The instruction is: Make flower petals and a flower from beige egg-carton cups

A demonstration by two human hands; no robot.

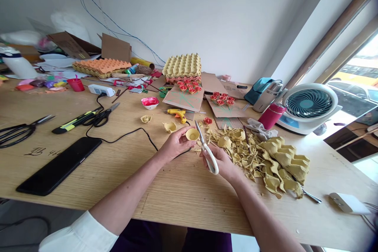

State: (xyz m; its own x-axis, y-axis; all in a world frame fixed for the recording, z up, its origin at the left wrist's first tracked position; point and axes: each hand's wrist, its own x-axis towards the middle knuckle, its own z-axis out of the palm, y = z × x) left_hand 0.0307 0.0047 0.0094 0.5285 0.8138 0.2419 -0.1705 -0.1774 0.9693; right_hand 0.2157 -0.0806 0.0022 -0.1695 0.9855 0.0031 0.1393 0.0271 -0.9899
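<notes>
Between its thumb and fingers my left hand point(175, 143) holds a small round egg carton cup point(192, 134), its hollow facing me. White-handled scissors point(210, 157) are in my right hand point(221, 161), with the blades pointing up and away, close beside the cup's right edge. Just beyond my hands lie a cut yellowish carton piece point(169, 126), a plain carton flower point(146, 119) and a red-painted flower point(208, 121). To the right of the scissors spreads a heap of carton scraps point(246, 153).
A yellow glue gun point(178, 114) lies behind my hands, near a bowl of red paint point(150, 102). Red flowers point(189, 86) sit on cardboard before stacked egg trays point(182, 65). A black phone point(60, 165) and black scissors point(104, 115) lie left; a fan point(308, 104) stands right.
</notes>
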